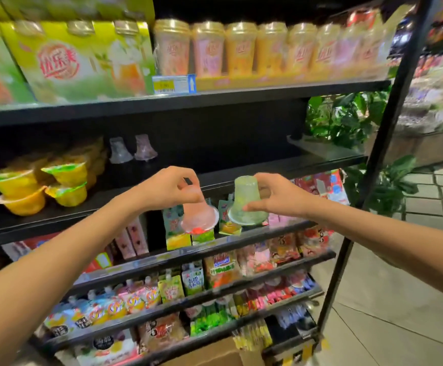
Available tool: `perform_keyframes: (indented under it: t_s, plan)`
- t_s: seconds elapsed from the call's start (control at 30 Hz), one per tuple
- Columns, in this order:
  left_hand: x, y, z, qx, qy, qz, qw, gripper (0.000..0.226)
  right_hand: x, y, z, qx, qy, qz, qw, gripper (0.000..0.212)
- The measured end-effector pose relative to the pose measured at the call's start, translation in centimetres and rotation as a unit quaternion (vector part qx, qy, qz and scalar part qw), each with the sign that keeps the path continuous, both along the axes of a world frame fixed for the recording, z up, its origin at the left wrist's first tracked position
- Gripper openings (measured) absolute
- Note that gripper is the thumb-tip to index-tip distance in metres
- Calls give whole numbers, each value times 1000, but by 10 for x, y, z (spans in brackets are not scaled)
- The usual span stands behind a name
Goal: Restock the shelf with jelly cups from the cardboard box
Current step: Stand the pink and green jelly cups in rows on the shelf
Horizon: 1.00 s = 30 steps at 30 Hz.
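My left hand (171, 187) pinches a pink jelly cup (200, 216) by its narrow base, the cup hanging upside down with its wide lid lowest. My right hand (272, 195) grips a pale green jelly cup (245, 202), also upside down. Both cups are in the air just in front of the black middle shelf (215, 178). Two more upside-down jelly cups, one clear (120, 150) and one pinkish (144, 147), stand far back on that shelf. A corner of the cardboard box (215, 352) shows at the bottom edge.
Yellow and orange fruit cups (43, 186) are stacked on the shelf's left. Tall drink cups (241, 50) line the shelf above. Pouches and snack packs (215, 273) fill the tiers below. A black frame post (368, 165) and plants (347, 117) stand to the right.
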<state>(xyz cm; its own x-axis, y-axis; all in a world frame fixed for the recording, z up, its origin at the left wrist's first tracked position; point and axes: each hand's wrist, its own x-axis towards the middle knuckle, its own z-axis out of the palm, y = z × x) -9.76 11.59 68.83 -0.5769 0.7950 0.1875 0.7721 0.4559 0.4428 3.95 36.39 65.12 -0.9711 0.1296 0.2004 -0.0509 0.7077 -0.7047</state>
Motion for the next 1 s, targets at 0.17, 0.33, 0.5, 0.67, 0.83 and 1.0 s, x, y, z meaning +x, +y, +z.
perform_keyframes:
  t_s: [0.17,0.33,0.5,0.67,0.83,1.0]
  plan:
    - [16,23,8,-7,10,37,999,18,10,27,17,-26,16,28,999,43]
    - [33,36,13,-6,21,80,997,24,21,49,22,-21,6,58,998,43]
    - [45,40,24,-9,20,120,993,27,17,58,26,-1,16,55,998,44]
    - [41,43,37,-21,42,145,988,28,2,63,29,-9,23,52,998,48]
    - [18,42,45,-41,48,148,987,30,-20,64,39,-19,25,56,998,41]
    - [-19,40,47,-29,58,158,985,30,-56,63,40,5,13,59,998,47]
